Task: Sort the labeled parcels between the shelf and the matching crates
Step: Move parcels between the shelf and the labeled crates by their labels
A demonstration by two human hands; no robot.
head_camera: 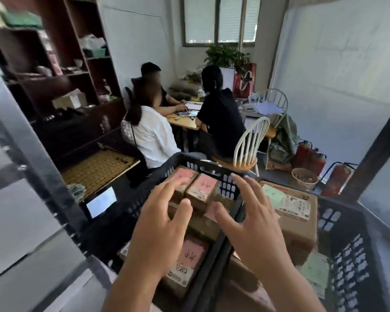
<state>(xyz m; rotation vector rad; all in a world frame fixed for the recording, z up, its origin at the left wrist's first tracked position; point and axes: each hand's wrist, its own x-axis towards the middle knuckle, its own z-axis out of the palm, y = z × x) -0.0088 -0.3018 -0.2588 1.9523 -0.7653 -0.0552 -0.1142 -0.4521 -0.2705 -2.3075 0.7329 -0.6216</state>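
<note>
While both hands hover spread, holding nothing — grip one pink parcel squarely, low centre frame.

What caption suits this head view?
Two open hands, left hand and right hand, hover over pink-labelled parcels in a black crate.

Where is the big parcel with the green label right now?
In the head view, the big green-labelled parcel sits in the right-hand black crate, just beyond the open right hand, with the pink-labelled parcels in the neighbouring crate to its left.
</note>
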